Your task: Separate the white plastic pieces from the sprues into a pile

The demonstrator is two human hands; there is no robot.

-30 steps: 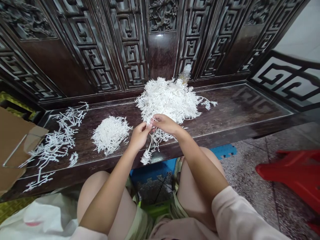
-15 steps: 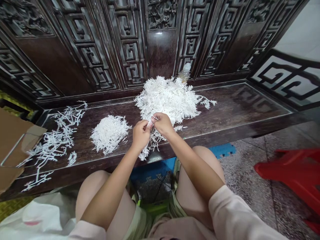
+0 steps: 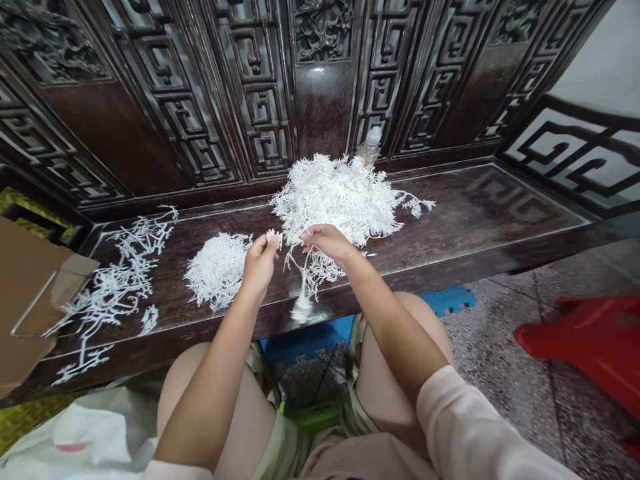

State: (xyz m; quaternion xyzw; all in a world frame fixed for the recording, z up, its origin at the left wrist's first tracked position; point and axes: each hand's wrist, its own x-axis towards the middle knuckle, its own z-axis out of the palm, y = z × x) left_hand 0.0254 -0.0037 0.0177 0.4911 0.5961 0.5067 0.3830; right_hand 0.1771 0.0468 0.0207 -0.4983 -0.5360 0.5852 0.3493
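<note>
My left hand (image 3: 259,267) is closed, with small white pieces (image 3: 273,235) pinched between thumb and fingers. It is raised by the right edge of a small pile of loose white pieces (image 3: 216,273). In my right hand (image 3: 327,241) the fingers pinch the top of a white branched sprig (image 3: 303,277). The sprig hangs over the bench's front edge, its lower tuft blurred. Right behind this hand rises a large heap of white branched sprigs (image 3: 340,193). A gap separates my two hands.
Bare-looking white branches (image 3: 117,283) lie at the left of the dark wooden bench (image 3: 465,213), near a cardboard box (image 3: 35,293). A clear bottle (image 3: 371,143) stands behind the heap, against the carved backrest (image 3: 325,93). A red plastic stool (image 3: 585,340) is on the floor at right.
My hands were together at the sprig and are now apart. The left has moved left and slightly up with white pieces in its fingers; the right stays near the heap, the sprig dangling from it.
</note>
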